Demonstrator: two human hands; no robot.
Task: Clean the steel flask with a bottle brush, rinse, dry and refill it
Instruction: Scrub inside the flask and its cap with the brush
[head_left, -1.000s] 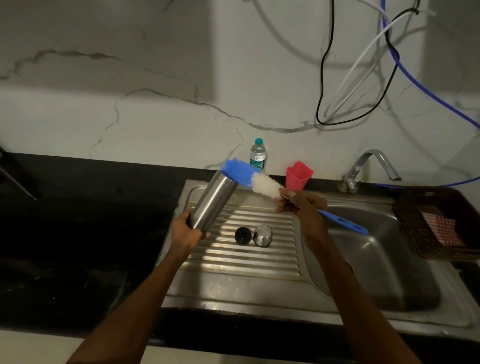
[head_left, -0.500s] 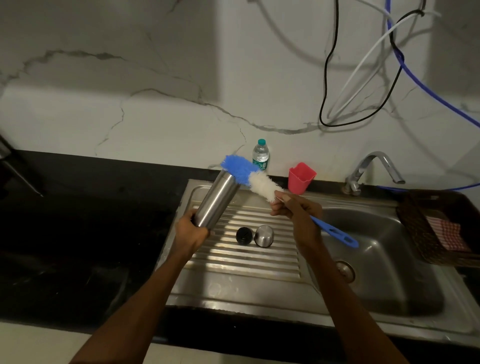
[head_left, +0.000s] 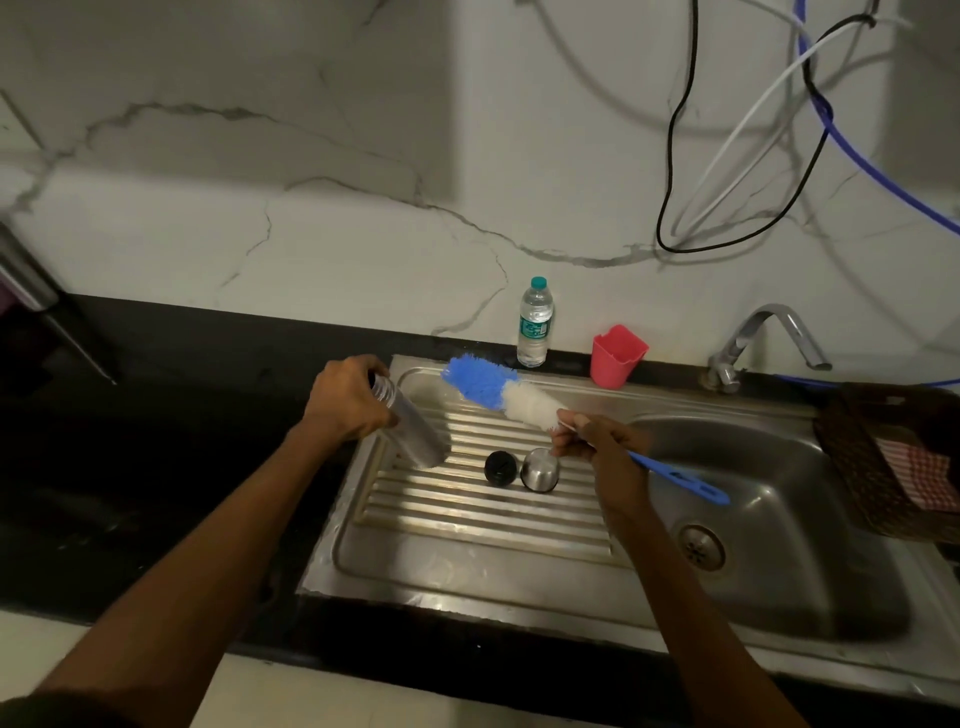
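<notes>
My left hand (head_left: 349, 400) grips the steel flask (head_left: 418, 434) near its threaded mouth, and the flask tilts with its base down on the ribbed drainboard (head_left: 467, 525). My right hand (head_left: 597, 447) holds the bottle brush (head_left: 498, 391) by its blue handle, just behind the white bristles. The brush's blue tip points up and left, out of the flask and a little to the right of its mouth. A black stopper (head_left: 500, 468) and a steel cap (head_left: 540, 470) lie on the drainboard between my hands.
A small plastic water bottle (head_left: 535, 323) and a red cup (head_left: 617, 356) stand against the marble wall. The tap (head_left: 763, 338) overhangs the sink basin (head_left: 779, 519). A brown basket (head_left: 893, 457) with a checked cloth sits at the right. Cables hang on the wall.
My left hand has shifted from the flask's base to its mouth end and swung the flask so its base rests on the drainboard. The brush tip has come away from the mouth.
</notes>
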